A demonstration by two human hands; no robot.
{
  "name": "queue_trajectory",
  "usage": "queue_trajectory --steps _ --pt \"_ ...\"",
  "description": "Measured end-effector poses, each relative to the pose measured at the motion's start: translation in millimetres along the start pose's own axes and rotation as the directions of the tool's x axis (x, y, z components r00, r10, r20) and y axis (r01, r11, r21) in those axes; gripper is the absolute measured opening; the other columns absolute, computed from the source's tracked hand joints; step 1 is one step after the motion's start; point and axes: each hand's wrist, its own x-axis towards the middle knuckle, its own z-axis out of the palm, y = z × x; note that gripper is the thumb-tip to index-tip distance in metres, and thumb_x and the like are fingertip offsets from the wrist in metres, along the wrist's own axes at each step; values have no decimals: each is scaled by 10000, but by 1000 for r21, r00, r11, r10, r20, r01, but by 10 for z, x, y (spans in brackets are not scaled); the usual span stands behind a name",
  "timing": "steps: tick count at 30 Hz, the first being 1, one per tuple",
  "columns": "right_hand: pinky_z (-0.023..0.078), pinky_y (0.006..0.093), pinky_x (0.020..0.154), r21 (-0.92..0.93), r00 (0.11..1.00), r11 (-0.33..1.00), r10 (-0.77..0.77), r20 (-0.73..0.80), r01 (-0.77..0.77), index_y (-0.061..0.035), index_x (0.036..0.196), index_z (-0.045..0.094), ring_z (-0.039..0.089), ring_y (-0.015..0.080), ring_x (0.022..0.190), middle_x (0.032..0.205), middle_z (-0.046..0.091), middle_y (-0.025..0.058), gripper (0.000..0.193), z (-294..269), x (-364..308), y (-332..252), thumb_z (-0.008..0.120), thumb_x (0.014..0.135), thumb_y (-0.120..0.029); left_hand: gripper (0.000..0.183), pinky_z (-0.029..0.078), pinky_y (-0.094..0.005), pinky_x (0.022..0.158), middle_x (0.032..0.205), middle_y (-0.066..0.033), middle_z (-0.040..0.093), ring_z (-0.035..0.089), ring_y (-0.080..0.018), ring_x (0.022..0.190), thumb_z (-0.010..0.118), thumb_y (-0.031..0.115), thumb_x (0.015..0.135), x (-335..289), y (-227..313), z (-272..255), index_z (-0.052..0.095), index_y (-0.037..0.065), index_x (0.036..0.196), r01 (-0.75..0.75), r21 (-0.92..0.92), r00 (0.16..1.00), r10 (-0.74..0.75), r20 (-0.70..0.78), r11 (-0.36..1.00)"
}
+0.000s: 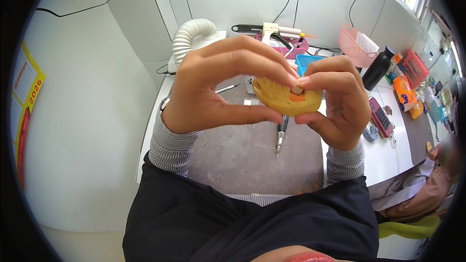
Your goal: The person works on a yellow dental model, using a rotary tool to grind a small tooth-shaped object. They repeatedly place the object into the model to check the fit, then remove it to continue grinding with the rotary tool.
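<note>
Thumbs and fingers of the left hand (pixel 213 87) and the right hand (pixel 347 99) grasp one yellow cast (pixel 286 107) together, above the far part of the brown-grey mat (pixel 233 153), which serves here as landmark. The left hand makes a wide curve, its thumb against the cast's lower edge and its fingers arched over the top. The right hand is more tightly curled, thumb low, fingertips at the upper side, where the fingers of both hands meet at a small whitish piece (pixel 297 90). Just under that piece the cast shows one orange patch (pixel 297 97).

On the mat lies one pen-like handpiece (pixel 280 140), partly hidden by the cast; one slim metal tool (pixel 227 88) lies toward the mat's far left. Beyond the mat, one white ribbed hose (pixel 189 36) curves up, and three baskets stand: two pink, the nearer-to-middle one (pixel 303 48) and the paler one (pixel 357 48), and one blue (pixel 307 61). Right of the mat are one black bottle (pixel 378 70), one maroon calculator (pixel 381 118) and an orange package (pixel 404 93); farther right sits one other person (pixel 420 184). Left of the mat rises a pale wall (pixel 82 131) with a yellow-edged calendar (pixel 30 82).
</note>
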Motion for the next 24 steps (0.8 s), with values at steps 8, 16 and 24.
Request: queue_trajectory --steps 8,16,24 --pt "409 226 646 35 979 986 -168 113 165 22 953 551 523 153 759 886 533 140 491 -1 44 -38 752 671 -326 469 529 -371 780 904 -171 595 631 -280 863 835 115 535 -75 178 25 596 -17 917 -85 138 995 91 -42 987" --pt "417 223 666 88 987 992 -99 123 89 43 978 523 521 151 800 928 519 160 482 31 4 -46 766 677 -245 432 524 -339 779 906 -172 601 629 -258 863 820 105 563 -79 173 -28 599 -23 910 -111 179 994 113 1 977" --pt "418 223 702 162 988 987 -45 147 20 36 975 495 514 153 827 936 506 157 496 41 -28 -14 792 644 -182 410 523 -325 765 902 -167 600 627 -252 851 792 170 607 -94 180 -41 596 -23 911 -126 263 992 119 42 957"
